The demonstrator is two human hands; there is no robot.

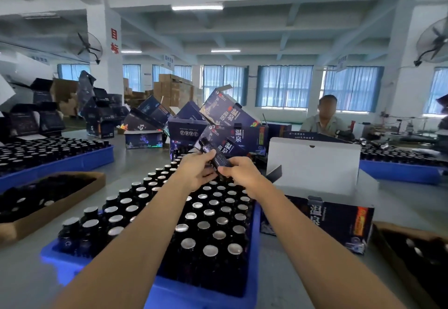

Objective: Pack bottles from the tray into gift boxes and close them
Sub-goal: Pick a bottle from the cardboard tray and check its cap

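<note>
A blue tray (254,226) in front of me is packed with several dark bottles with silver caps (206,226). Above its far end both hands hold one dark bottle (213,152), tilted with its cap up to the left. My left hand (196,170) grips its middle from the left, thumb over the top. My right hand (238,174) pinches its lower end. An open dark blue gift box (339,221) stands right of the tray, its white lid (312,165) raised.
Piled dark gift boxes (225,119) rise beyond the tray. More blue trays of bottles sit at far left (72,160) and far right (400,170). Brown cardboard trays lie at left (55,209) and bottom right (417,260). A person (324,119) sits across the table.
</note>
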